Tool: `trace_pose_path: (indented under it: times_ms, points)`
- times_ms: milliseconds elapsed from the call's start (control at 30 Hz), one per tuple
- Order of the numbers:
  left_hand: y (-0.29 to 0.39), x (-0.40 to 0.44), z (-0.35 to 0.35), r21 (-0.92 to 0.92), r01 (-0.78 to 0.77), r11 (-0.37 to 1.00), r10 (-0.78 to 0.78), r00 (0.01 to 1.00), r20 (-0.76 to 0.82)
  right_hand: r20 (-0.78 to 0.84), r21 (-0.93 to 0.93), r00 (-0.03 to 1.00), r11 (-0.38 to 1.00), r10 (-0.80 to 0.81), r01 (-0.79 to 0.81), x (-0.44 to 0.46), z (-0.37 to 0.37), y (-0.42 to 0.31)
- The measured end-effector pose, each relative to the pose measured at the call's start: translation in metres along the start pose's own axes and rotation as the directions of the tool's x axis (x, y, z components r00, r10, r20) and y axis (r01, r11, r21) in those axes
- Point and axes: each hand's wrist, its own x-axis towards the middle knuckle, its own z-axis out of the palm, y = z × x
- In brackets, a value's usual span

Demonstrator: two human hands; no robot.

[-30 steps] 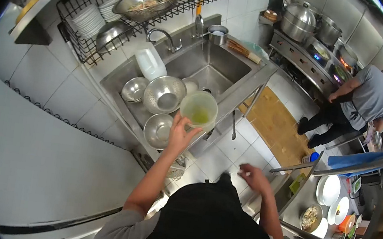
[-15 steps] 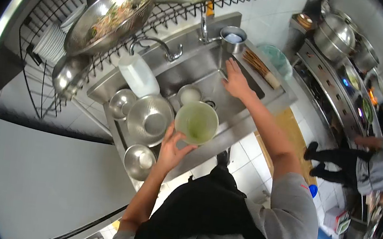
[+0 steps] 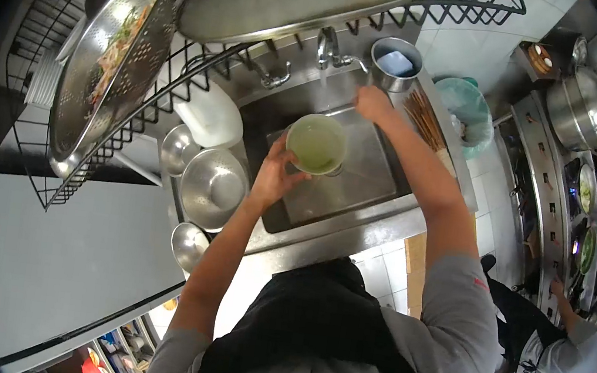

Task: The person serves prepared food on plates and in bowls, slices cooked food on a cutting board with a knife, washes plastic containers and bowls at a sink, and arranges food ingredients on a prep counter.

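Tub (image 3: 320, 131) grasped at its side by my left hand (image 3: 273, 177), above the sink (image 3: 359, 175), likely so drips land there. Right hand (image 3: 374, 105) farther ahead, near tap (image 3: 328, 45); can't tell whether it's grasping anything.

A tub (image 3: 316, 144) is being held above the sink basin (image 3: 358, 186); bowls (image 3: 212, 189) are sitting left, a wok brush (image 3: 426, 122) right.
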Motion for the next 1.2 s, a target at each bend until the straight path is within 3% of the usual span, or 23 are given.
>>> trace_pose_path:
  times_ms: [133,200,233,300,333,367,400,467,500,533,567,600,633,700,767,800,900,933,1000,1100,1133,1167,1200]
  points:
    - [-0.037,0.049,0.016,0.03,-0.014,0.999,0.012,0.998,0.067,-0.373,0.344,0.924,0.912,-0.087,0.225,-0.058,-0.013,-0.016]
    - [-0.041,0.071,0.019,0.028,-0.029,0.999,0.025,0.993,0.112,-0.557,0.125,0.741,0.844,-0.375,0.522,-0.093,-0.014,-0.034]
    - [-0.043,0.082,0.017,0.033,-0.037,0.999,0.033,0.991,0.129,-0.513,0.044,0.741,0.849,-0.433,0.526,-0.106,-0.011,-0.041]
    - [-0.049,0.098,0.021,-0.165,0.052,0.985,-0.017,0.979,0.205,-0.414,-0.128,0.733,0.832,-0.539,0.54,-0.123,-0.006,-0.048]
    - [-0.053,0.106,0.025,-0.256,0.099,0.962,-0.036,0.97,0.239,-0.302,-0.092,0.82,0.871,-0.486,0.482,-0.12,0.004,-0.044]
    - [-0.069,0.114,0.033,-0.166,-0.091,0.982,0.132,0.959,0.249,-0.183,-0.069,0.882,0.901,-0.434,0.428,-0.113,0.019,-0.035]
    - [-0.085,0.118,0.038,-0.057,-0.274,0.96,0.279,0.923,0.266,-0.198,0.019,0.915,0.931,-0.353,0.363,-0.109,0.028,-0.028]
    - [-0.075,0.125,0.044,-0.252,0.021,0.967,0.031,0.979,0.2,-0.194,0.155,0.962,0.963,-0.191,0.222,-0.093,0.043,-0.033]
    - [-0.063,0.132,0.045,-0.386,0.198,0.901,-0.126,0.971,0.205,-0.249,-0.041,0.933,0.965,-0.261,0.259,-0.095,0.052,-0.037]
    - [-0.056,0.138,0.044,-0.474,0.09,0.876,-0.044,0.993,0.108,-0.261,-0.12,0.899,0.936,-0.352,0.332,-0.097,0.057,-0.048]
    - [-0.076,0.147,0.053,-0.71,0.07,0.701,0.008,0.994,0.106,-0.24,-0.189,0.832,0.864,-0.501,0.466,-0.091,0.081,-0.04]
    - [-0.042,0.145,0.04,-0.839,0.196,0.508,-0.09,0.981,0.175,-0.081,0.093,0.885,0.881,-0.458,0.464,-0.087,0.069,-0.051]
    - [-0.03,0.147,0.036,-0.795,0.264,0.546,-0.162,0.964,0.209,0.107,0.352,0.897,0.86,-0.429,0.369,-0.086,0.056,-0.057]
    - [-0.006,0.147,0.019,-0.637,0.406,0.655,-0.333,0.912,0.24,-0.003,0.222,0.955,0.931,-0.298,0.291,-0.071,0.077,-0.045]
    - [-0.013,0.134,0.022,-0.298,0.276,0.914,-0.263,0.961,0.083,-0.012,0.091,0.938,0.934,-0.347,0.347,-0.074,0.071,-0.056]
    - [-0.031,0.127,0.027,-0.013,0.06,0.998,-0.06,0.998,0.002,-0.021,0.031,0.928,0.928,-0.372,0.372,-0.071,0.064,-0.068]
    - [-0.031,0.062,-0.017,-0.004,-0.148,0.989,0.147,0.982,0.122,0.035,0.288,0.966,0.928,-0.257,0.237,-0.068,0.037,-0.076]
    - [-0.043,0.044,-0.036,0.008,-0.221,0.975,0.214,0.952,0.218,-0.004,0.191,0.957,0.94,-0.289,0.284,-0.065,0.039,-0.075]
    - [0.028,-0.006,-0.139,-0.131,0.025,0.991,0.031,0.914,0.404,-0.076,-0.007,0.931,0.934,-0.357,0.358,-0.047,0.057,-0.065]
    - [0.098,-0.077,-0.276,-0.162,0.131,0.978,-0.069,0.937,0.343,0.019,0.412,0.97,0.885,-0.244,0.215,-0.043,0.05,-0.064]
    - [0.115,-0.101,-0.32,0.011,0.145,0.989,-0.144,0.963,0.228,-0.042,0.261,0.969,0.934,-0.243,0.245,-0.045,0.048,-0.067]
    - [0.124,-0.127,-0.361,0.009,0.121,0.993,-0.121,0.992,0.023,-0.103,0.101,0.963,0.96,-0.25,0.26,-0.05,0.041,-0.075]
    - [0.165,-0.142,-0.408,0.478,0.196,0.856,-0.16,0.98,-0.116,-0.166,-0.061,0.951,0.965,-0.262,0.255,-0.051,0.032,-0.083]
